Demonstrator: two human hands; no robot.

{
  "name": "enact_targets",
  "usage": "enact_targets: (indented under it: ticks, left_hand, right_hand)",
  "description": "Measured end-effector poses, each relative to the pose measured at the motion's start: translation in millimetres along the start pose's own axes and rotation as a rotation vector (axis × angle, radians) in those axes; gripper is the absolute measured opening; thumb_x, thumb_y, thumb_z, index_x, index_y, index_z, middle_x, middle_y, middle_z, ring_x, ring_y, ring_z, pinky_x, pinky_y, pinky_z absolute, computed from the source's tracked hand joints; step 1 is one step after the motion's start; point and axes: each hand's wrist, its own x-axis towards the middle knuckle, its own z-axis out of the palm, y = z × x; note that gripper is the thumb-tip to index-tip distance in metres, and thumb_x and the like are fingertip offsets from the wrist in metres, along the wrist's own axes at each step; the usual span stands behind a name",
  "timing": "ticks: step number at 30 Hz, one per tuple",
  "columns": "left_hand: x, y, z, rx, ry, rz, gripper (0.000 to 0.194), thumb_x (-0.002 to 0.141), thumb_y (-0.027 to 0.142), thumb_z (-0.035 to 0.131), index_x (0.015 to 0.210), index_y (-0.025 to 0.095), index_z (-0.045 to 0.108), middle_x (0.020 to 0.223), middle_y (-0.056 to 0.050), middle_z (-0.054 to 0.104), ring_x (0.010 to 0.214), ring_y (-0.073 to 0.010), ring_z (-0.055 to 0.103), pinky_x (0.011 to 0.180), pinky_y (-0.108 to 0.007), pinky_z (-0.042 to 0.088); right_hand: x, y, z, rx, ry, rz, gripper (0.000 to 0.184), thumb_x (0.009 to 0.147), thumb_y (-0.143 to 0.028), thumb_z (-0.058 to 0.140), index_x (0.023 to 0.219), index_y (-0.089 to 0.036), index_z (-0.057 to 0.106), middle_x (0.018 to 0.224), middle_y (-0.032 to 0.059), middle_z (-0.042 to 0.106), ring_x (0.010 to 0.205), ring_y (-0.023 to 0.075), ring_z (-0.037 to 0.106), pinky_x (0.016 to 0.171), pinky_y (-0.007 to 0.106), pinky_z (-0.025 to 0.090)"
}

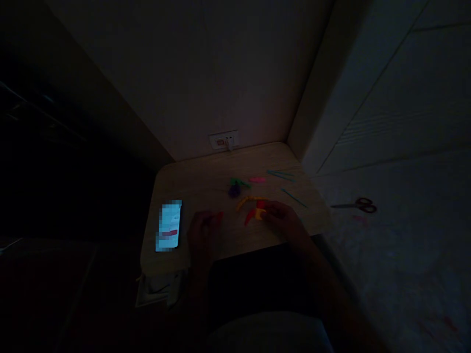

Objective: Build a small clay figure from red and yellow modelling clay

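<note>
The scene is very dark. My left hand (200, 230) is over the small table, its fingers closed on a small red piece (219, 218) whose kind I cannot make out. Further right, my right hand (281, 215) pinches a yellow-orange piece (259, 214) with a red part (260, 204) at its top. A curved red strip (249, 217) lies just left of that piece, and I cannot tell whether they are joined. Behind it arches a bumpy orange strip (245, 200). Beyond the hands are a dark purple lump (234, 190), a green piece (240, 183) and a pink piece (257, 180).
A lit phone (169, 226) lies on the left of the wooden table (198, 171). Thin blue-green sticks (294, 198) lie at the right. Scissors (355, 205) rest on a pale surface beyond the table. Behind is a wall socket (223, 140); an open drawer (156, 289) shows below.
</note>
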Motion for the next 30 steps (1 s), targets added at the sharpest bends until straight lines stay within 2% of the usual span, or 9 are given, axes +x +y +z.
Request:
enact_targets:
  ticks: [4, 7, 12, 17, 19, 22, 26, 28, 30]
  left_hand:
    - [3.9, -8.8, -18.5, 0.257, 0.046, 0.121, 0.011, 0.089, 0.03, 0.061, 0.089, 0.022, 0.068, 0.09, -0.003, 0.068, 0.084, -0.0206, 0.063, 0.077, -0.033, 0.05]
    - [5.3, -14.6, -23.1, 0.353, 0.021, 0.171, 0.011, 0.092, 0.029, 0.058, 0.091, 0.022, 0.066, 0.094, -0.005, 0.067, 0.089, -0.0225, 0.063, 0.082, -0.036, 0.05]
    - [5.0, -17.2, -16.1, 0.505, -0.137, 0.221, 0.014, 0.093, 0.034, 0.063, 0.1, 0.022, 0.067, 0.103, -0.009, 0.067, 0.1, -0.0285, 0.062, 0.091, -0.044, 0.051]
    - [5.4, -17.6, -8.4, 0.642, -0.202, 0.229, 0.014, 0.09, 0.034, 0.068, 0.097, 0.021, 0.071, 0.103, -0.011, 0.067, 0.099, -0.0317, 0.061, 0.091, -0.047, 0.05]
    - [5.2, -17.1, -8.3, 0.609, -0.204, 0.211, 0.013, 0.093, 0.031, 0.065, 0.095, 0.021, 0.072, 0.1, -0.01, 0.068, 0.097, -0.0301, 0.061, 0.09, -0.046, 0.05]
    - [2.1, -10.3, -9.8, 0.435, -0.224, 0.175, 0.016, 0.096, 0.028, 0.061, 0.102, 0.022, 0.074, 0.101, -0.008, 0.072, 0.096, -0.0262, 0.065, 0.09, -0.04, 0.051]
    - [-8.5, 11.2, -9.3, 0.178, -0.296, 0.146, 0.014, 0.093, 0.031, 0.069, 0.1, 0.024, 0.079, 0.096, -0.005, 0.074, 0.089, -0.0212, 0.068, 0.083, -0.032, 0.053]
    - [-15.4, 21.6, -6.6, 0.067, -0.368, 0.114, 0.013, 0.091, 0.032, 0.073, 0.097, 0.025, 0.081, 0.095, -0.005, 0.075, 0.087, -0.0205, 0.068, 0.081, -0.031, 0.053]
    - [-22.2, 28.8, -2.4, -0.022, -0.432, 0.047, 0.011, 0.088, 0.031, 0.075, 0.094, 0.025, 0.082, 0.092, -0.005, 0.076, 0.086, -0.0204, 0.069, 0.079, -0.03, 0.054]
  right_hand:
    - [2.1, 0.3, 2.6, -0.171, 0.004, -0.033, 0.034, 0.075, -0.048, 0.076, 0.095, -0.02, 0.076, 0.087, 0.007, 0.08, 0.079, 0.024, 0.074, 0.074, 0.036, 0.056]
    - [2.2, 0.1, 5.1, -0.329, 0.025, -0.099, 0.03, 0.077, -0.045, 0.073, 0.092, -0.019, 0.077, 0.088, 0.0079, 0.079, 0.079, 0.0246, 0.072, 0.075, 0.038, 0.055]
    - [0.8, 0.1, 8.5, -0.528, 0.116, -0.164, 0.025, 0.081, -0.038, 0.071, 0.095, -0.019, 0.079, 0.09, 0.0089, 0.079, 0.08, 0.025, 0.071, 0.076, 0.039, 0.054]
    - [-0.9, -0.6, 12.8, -0.684, 0.132, -0.154, 0.024, 0.086, -0.031, 0.069, 0.105, -0.019, 0.078, 0.101, 0.0113, 0.079, 0.09, 0.0276, 0.072, 0.081, 0.041, 0.054]
    - [-1.6, -1.0, 13.6, -0.733, 0.135, -0.159, 0.024, 0.088, -0.031, 0.068, 0.108, -0.019, 0.077, 0.103, 0.0114, 0.078, 0.093, 0.0284, 0.072, 0.082, 0.042, 0.054]
    - [-3.7, -1.9, 11.8, -0.798, 0.156, -0.21, 0.019, 0.091, -0.032, 0.068, 0.101, -0.018, 0.077, 0.1, 0.0116, 0.076, 0.093, 0.0287, 0.07, 0.083, 0.042, 0.054]
    - [-14.9, -5.4, 10.3, -0.755, 0.215, -0.376, 0.02, 0.093, -0.034, 0.07, 0.104, -0.018, 0.076, 0.104, 0.0127, 0.074, 0.096, 0.0286, 0.068, 0.088, 0.044, 0.054]
    - [-25.2, -7.8, 14.8, -0.676, 0.113, -0.496, 0.026, 0.091, -0.033, 0.074, 0.115, -0.021, 0.075, 0.112, 0.0121, 0.073, 0.106, 0.0293, 0.067, 0.093, 0.044, 0.054]
    - [-36.5, -8.6, 22.9, -0.601, -0.082, -0.574, 0.036, 0.09, -0.03, 0.077, 0.125, -0.025, 0.072, 0.121, 0.0107, 0.072, 0.114, 0.0292, 0.066, 0.098, 0.044, 0.054]
